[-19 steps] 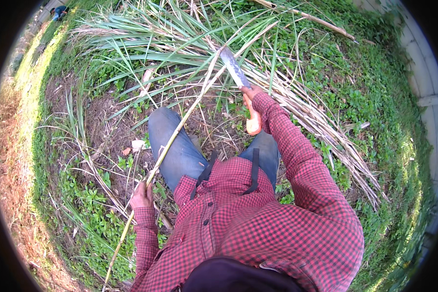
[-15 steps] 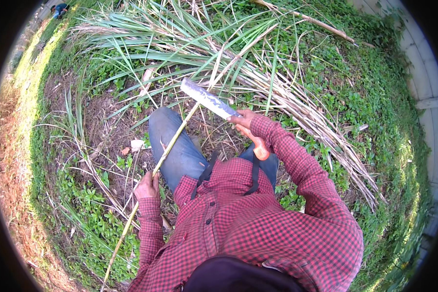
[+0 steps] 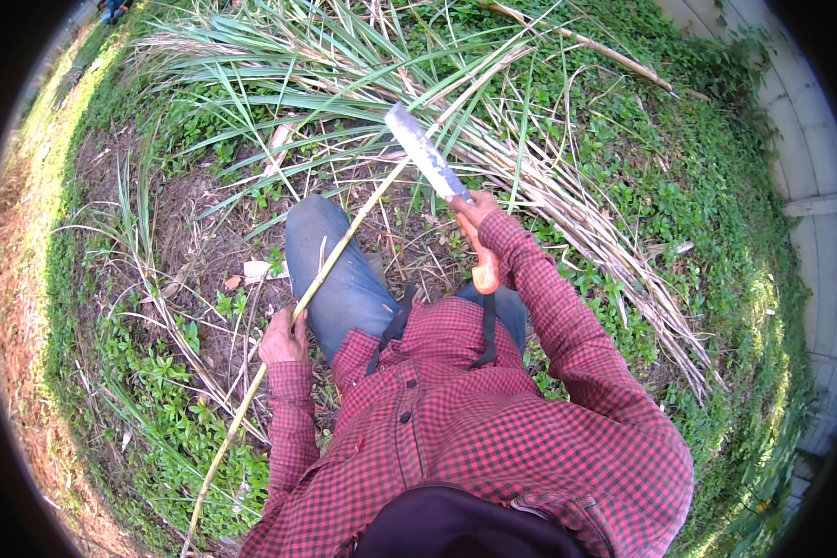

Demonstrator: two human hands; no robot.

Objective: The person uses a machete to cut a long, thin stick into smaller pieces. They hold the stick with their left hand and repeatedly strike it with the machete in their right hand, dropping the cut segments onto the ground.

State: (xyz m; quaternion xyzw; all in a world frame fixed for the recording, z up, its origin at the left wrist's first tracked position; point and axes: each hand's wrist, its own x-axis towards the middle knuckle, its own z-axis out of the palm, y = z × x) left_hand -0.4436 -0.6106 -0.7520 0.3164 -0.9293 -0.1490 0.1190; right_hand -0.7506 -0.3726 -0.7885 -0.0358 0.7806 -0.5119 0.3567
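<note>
My left hand [image 3: 283, 338] is closed round a long, thin yellow-green cane stalk [image 3: 344, 242]. The stalk slants from the lower left, across my left knee, up to the leafy heap. My right hand [image 3: 475, 210] grips a machete [image 3: 426, 156] with a broad, worn metal blade and a curved orange handle. The blade points up and to the left, and its middle overlaps the upper stalk; whether they touch I cannot tell. Beyond the blade, the stalk's upper part runs among long leaves.
A large heap of cut stalks and long green leaves [image 3: 567, 200] spreads in front and to the right. One thick loose stalk [image 3: 614, 58] lies at the far right. Low weeds cover much of the ground. A pale wall [image 3: 809, 139] borders the right. Part of another person [image 3: 112, 11] shows far left.
The machete has swung up and to the right, its blade now steeper and farther along the stalk. My left hand has barely moved and keeps its hold on the stalk.
</note>
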